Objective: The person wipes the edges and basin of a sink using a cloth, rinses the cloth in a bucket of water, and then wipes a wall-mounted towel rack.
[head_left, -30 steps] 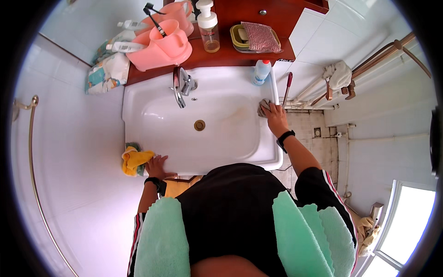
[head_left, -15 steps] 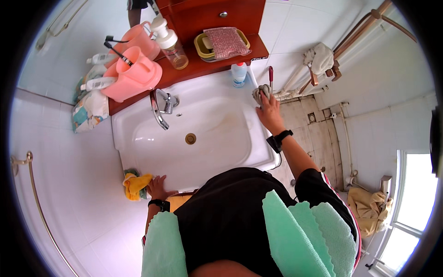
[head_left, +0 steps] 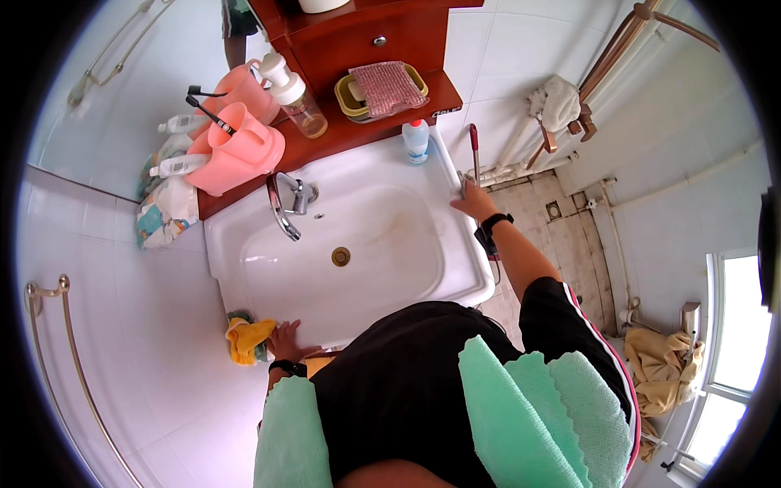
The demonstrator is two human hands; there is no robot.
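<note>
My right hand (head_left: 477,201) is at the right rim of the white sink (head_left: 464,260), its fingers closed round a grey cloth (head_left: 465,177). Most of that cloth is hidden behind the fingers. At the near left corner of the sink, my left hand (head_left: 286,342) lies with its fingers apart, holding nothing. Right beside it, yellow and green cloths (head_left: 250,338) hang over the edge. A white bottle with a red cap (head_left: 416,141) stands on the sink's far right corner. The chrome faucet (head_left: 285,203) rises from the far side, left of the drain (head_left: 341,256).
A red-brown shelf (head_left: 447,91) behind the sink carries a pink toothbrush holder (head_left: 240,154), a pump bottle (head_left: 297,102) and a yellow-green soap dish (head_left: 350,98). A dark red handle (head_left: 474,138) stands beyond the right rim. Pipes and a hanging cloth (head_left: 556,103) line the right wall.
My right hand has slid with the grey cloth a little nearer along the right rim, and the cloth shows less now. My left hand stays at the corner; the whole view has shifted slightly.
</note>
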